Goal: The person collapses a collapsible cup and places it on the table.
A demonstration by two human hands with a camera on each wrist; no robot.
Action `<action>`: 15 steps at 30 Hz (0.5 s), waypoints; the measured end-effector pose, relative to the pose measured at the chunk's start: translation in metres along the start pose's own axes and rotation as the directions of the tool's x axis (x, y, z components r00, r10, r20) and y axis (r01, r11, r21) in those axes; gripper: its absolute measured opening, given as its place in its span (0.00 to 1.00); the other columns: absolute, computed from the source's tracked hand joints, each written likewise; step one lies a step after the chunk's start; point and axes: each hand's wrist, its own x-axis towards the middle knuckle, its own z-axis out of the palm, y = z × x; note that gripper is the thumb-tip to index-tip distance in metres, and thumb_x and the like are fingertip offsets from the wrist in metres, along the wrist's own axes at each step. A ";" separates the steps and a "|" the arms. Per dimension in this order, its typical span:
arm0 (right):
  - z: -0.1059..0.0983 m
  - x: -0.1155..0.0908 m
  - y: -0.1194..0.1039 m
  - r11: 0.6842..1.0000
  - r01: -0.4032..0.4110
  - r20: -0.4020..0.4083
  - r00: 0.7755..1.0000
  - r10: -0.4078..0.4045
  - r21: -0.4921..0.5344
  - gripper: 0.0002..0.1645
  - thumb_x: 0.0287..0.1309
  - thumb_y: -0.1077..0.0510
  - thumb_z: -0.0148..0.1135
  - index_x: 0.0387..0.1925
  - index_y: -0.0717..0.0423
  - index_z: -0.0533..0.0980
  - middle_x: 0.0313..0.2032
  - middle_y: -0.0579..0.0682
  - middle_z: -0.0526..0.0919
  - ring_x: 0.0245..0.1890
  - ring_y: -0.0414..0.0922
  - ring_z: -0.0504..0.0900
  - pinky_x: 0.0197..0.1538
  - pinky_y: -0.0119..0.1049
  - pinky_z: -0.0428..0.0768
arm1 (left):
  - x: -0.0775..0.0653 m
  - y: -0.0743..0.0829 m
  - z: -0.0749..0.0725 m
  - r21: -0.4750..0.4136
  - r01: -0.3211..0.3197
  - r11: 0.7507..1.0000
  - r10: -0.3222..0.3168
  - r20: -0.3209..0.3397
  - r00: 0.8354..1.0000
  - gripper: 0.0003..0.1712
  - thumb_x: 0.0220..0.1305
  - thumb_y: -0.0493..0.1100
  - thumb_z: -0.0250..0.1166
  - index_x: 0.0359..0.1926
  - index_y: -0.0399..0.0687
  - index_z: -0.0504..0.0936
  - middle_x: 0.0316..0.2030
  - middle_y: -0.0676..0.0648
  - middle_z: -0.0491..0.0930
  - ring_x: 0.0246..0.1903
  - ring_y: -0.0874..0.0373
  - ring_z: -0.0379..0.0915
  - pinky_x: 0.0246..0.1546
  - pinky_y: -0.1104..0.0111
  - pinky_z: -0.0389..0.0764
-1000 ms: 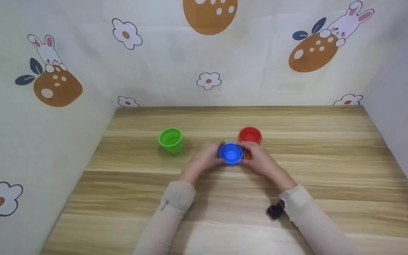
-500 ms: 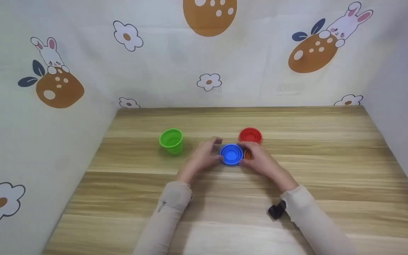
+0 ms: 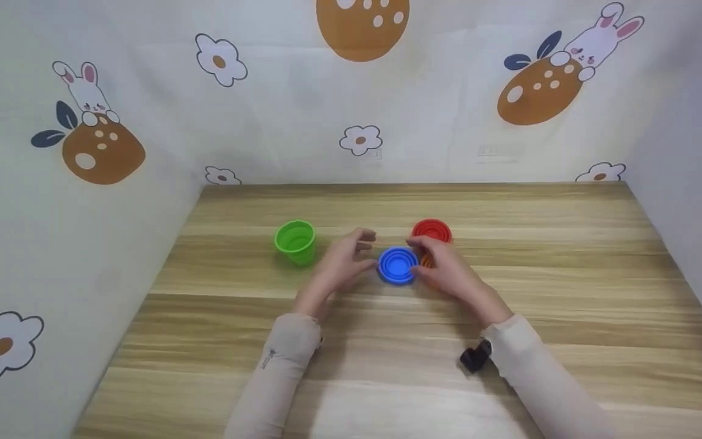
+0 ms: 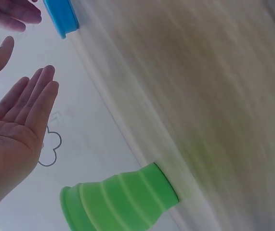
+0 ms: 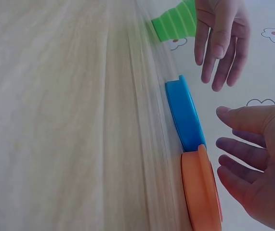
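A blue collapsible cup (image 3: pixel 397 266), folded flat, lies on the table between the two hands. The left hand (image 3: pixel 341 262) is apart from it on the left, fingers loosely extended and holding nothing. Above the orange folded cup (image 5: pixel 198 190) hovers the right hand (image 3: pixel 448 266), its fingers spread and its grasp free; in the head view it covers most of that cup. Just behind sits a red folded cup (image 3: pixel 432 229), partly hidden by the right hand. To the left a green cup (image 3: pixel 295 242) stands upright and extended, its ribbed side plain in the left wrist view (image 4: pixel 123 199).
The wood-grain table (image 3: pixel 351 390) meets a patterned wall covering (image 3: pixel 290 110) at the back and walls on both sides. A small black object (image 3: pixel 474 358) shows at the right sleeve's cuff.
Both hands have let go of the blue cup. The left hand has drawn away to the left, and the right hand has lifted slightly off. The blue cup stays in place.
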 end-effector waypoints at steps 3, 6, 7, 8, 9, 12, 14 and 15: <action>0.001 0.001 -0.003 1.000 0.005 -0.005 1.000 -0.005 -0.002 0.33 0.58 0.63 0.70 0.65 0.59 0.71 0.62 0.58 0.78 0.65 0.56 0.75 0.71 0.53 0.70 | -0.001 0.001 -0.004 0.003 -0.007 1.000 0.007 -0.021 1.000 0.32 0.61 0.37 0.70 0.65 0.39 0.71 0.62 0.39 0.77 0.62 0.45 0.75 0.65 0.59 0.76; 0.001 0.002 -0.005 1.000 0.014 -0.019 1.000 -0.014 -0.019 0.32 0.58 0.62 0.70 0.64 0.59 0.72 0.62 0.58 0.79 0.64 0.56 0.76 0.70 0.53 0.72 | -0.003 0.004 -0.007 -0.009 -0.030 0.999 0.030 -0.048 0.998 0.31 0.61 0.37 0.70 0.64 0.38 0.72 0.61 0.39 0.77 0.61 0.46 0.76 0.66 0.59 0.76; 0.001 0.002 -0.005 1.000 0.016 -0.023 1.000 -0.017 -0.024 0.32 0.58 0.62 0.70 0.64 0.58 0.72 0.62 0.58 0.79 0.64 0.56 0.76 0.69 0.53 0.72 | -0.003 0.005 -0.008 -0.012 -0.038 0.999 0.037 -0.059 0.998 0.31 0.61 0.37 0.70 0.64 0.38 0.72 0.61 0.39 0.77 0.61 0.46 0.76 0.66 0.59 0.76; 0.001 0.002 -0.006 0.999 0.018 -0.026 0.999 -0.019 -0.026 0.32 0.58 0.62 0.70 0.64 0.58 0.72 0.62 0.57 0.79 0.64 0.56 0.76 0.69 0.53 0.73 | -0.004 0.006 -0.010 -0.019 -0.046 0.999 0.045 -0.071 0.996 0.30 0.61 0.37 0.70 0.63 0.37 0.73 0.61 0.38 0.77 0.61 0.46 0.76 0.66 0.59 0.75; 0.002 0.003 -0.007 0.999 0.019 -0.028 0.999 -0.020 -0.027 0.32 0.58 0.61 0.70 0.64 0.58 0.72 0.62 0.57 0.79 0.63 0.56 0.76 0.69 0.53 0.73 | -0.004 0.006 -0.011 -0.029 -0.052 0.998 0.050 -0.082 0.995 0.30 0.61 0.36 0.70 0.63 0.36 0.73 0.61 0.38 0.77 0.61 0.45 0.76 0.66 0.59 0.75; 0.003 0.005 -0.010 1.000 0.020 -0.028 0.999 -0.021 -0.017 0.32 0.59 0.60 0.69 0.64 0.57 0.72 0.62 0.56 0.79 0.64 0.56 0.76 0.67 0.53 0.75 | -0.007 0.008 -0.016 -0.047 -0.061 0.997 0.056 -0.111 0.992 0.29 0.61 0.34 0.70 0.62 0.35 0.73 0.61 0.37 0.77 0.62 0.44 0.76 0.67 0.59 0.74; 0.003 0.006 -0.013 1.000 0.015 -0.025 1.000 -0.015 0.004 0.32 0.60 0.60 0.69 0.65 0.56 0.72 0.63 0.56 0.78 0.64 0.57 0.76 0.67 0.52 0.75 | -0.009 0.010 -0.020 -0.060 -0.058 0.996 0.050 -0.126 0.991 0.29 0.61 0.33 0.69 0.62 0.35 0.73 0.62 0.37 0.77 0.62 0.44 0.75 0.67 0.59 0.74; 0.004 0.007 -0.014 1.000 0.013 -0.026 1.000 -0.012 0.015 0.31 0.60 0.60 0.69 0.65 0.57 0.72 0.63 0.56 0.78 0.65 0.57 0.76 0.67 0.52 0.75 | -0.010 0.011 -0.022 -0.065 -0.059 0.996 0.050 -0.135 0.990 0.29 0.61 0.34 0.69 0.62 0.35 0.73 0.62 0.37 0.77 0.63 0.45 0.75 0.67 0.60 0.74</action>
